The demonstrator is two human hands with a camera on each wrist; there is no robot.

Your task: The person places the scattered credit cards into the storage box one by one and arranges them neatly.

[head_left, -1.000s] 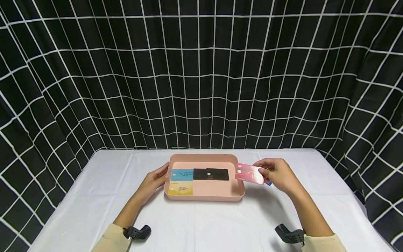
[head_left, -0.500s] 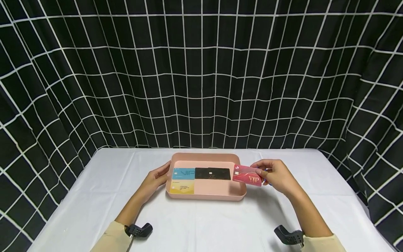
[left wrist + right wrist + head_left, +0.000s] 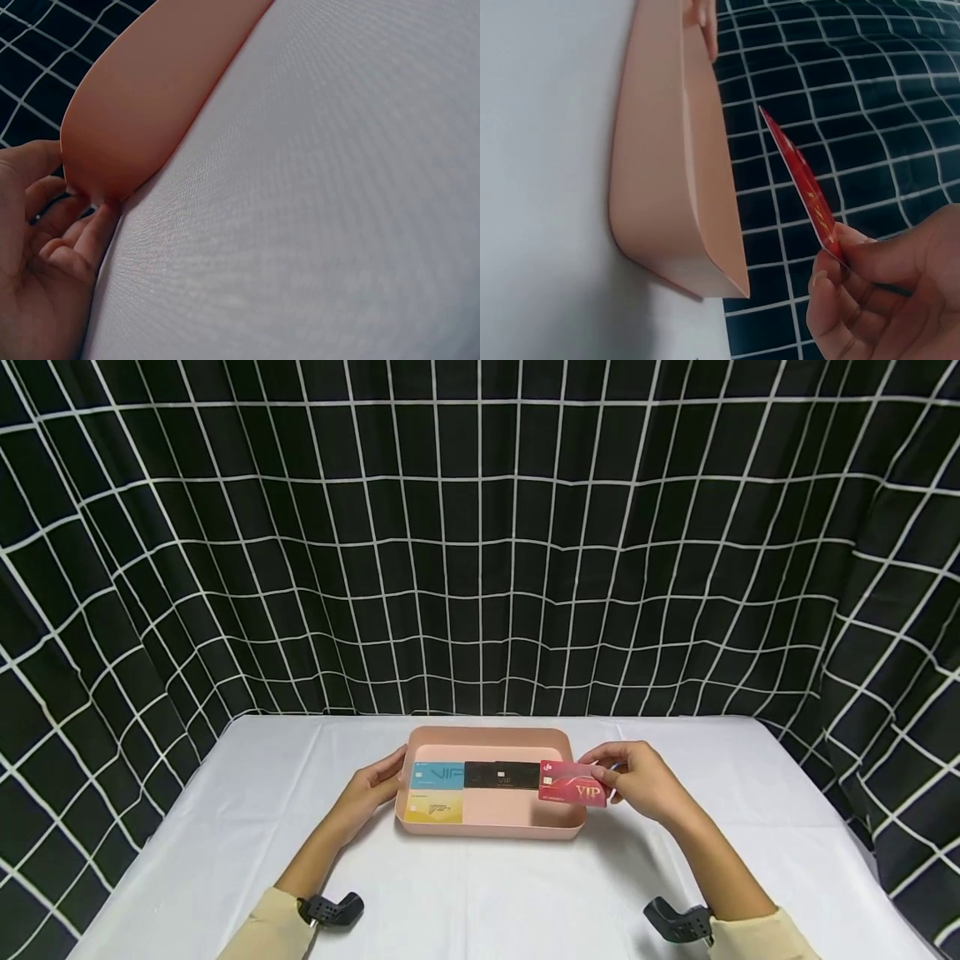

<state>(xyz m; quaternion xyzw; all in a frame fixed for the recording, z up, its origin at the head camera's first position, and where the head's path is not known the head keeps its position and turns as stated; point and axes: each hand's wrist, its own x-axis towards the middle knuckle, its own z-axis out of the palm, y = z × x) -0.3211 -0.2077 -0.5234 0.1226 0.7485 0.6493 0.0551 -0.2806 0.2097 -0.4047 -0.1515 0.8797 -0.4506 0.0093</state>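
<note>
In the head view my right hand [image 3: 636, 778] pinches a red VIP card [image 3: 573, 783] by its right end, over the right side of the pink tray [image 3: 487, 830]. The right wrist view shows this red card [image 3: 806, 191] tilted, between thumb and fingers, apart from the tray wall. My left hand [image 3: 369, 789] holds the tray's left end, thumb at the rim and fingers against the outside. Inside the tray lie a blue card [image 3: 438, 775], a yellow card [image 3: 433, 807] below it and black cards [image 3: 501, 774] to the right, partly overlapping each other.
A white cloth [image 3: 465, 902] covers the table under the tray. Behind and at both sides hangs a black curtain [image 3: 495, 560] with white grid lines. Each wrist wears a black camera mount [image 3: 330, 910].
My right hand has moved left with the red card, from beside the tray's right rim to over the tray, where it now covers the black cards' right end. The left hand stays put.
</note>
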